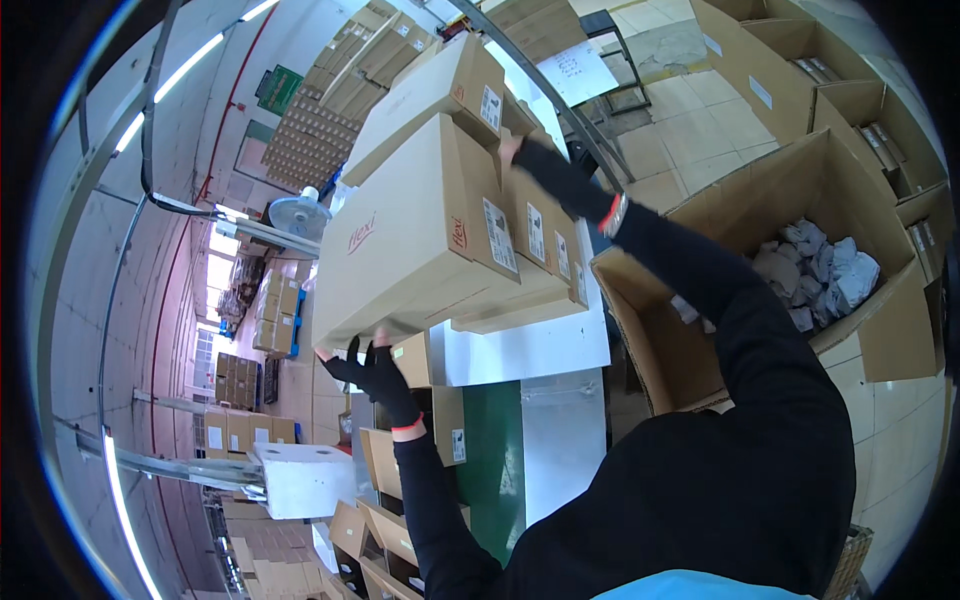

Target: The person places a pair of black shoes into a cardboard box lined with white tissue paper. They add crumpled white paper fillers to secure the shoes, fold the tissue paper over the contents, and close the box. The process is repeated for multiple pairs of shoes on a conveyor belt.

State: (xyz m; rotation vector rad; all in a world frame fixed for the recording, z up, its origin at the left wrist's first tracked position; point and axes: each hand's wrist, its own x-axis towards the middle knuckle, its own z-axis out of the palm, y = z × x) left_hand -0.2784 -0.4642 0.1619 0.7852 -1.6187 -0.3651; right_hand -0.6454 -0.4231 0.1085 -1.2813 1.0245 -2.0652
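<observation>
A large light-brown cardboard box (400,230) with red lettering and a white label lies tilted in front of me. My left hand (378,380), in a black glove with bare fingertips, holds the box's near lower edge, fingers apart against it. At the far right corner of the same box is my right hand (512,152); its fingers are partly hidden and slightly blurred there. Another similar box (430,95) sits just beyond it. More labelled cartons (540,235) stand close along its right side, on a white tabletop (580,345).
At right stands a big open carton (650,345) with crumpled paper (830,270) inside. Several open cartons (770,90) line the far right. Green table surface (493,460) and open shoebox-like boxes (385,525) lie nearer me. A metal post (545,95) rises beyond my right hand.
</observation>
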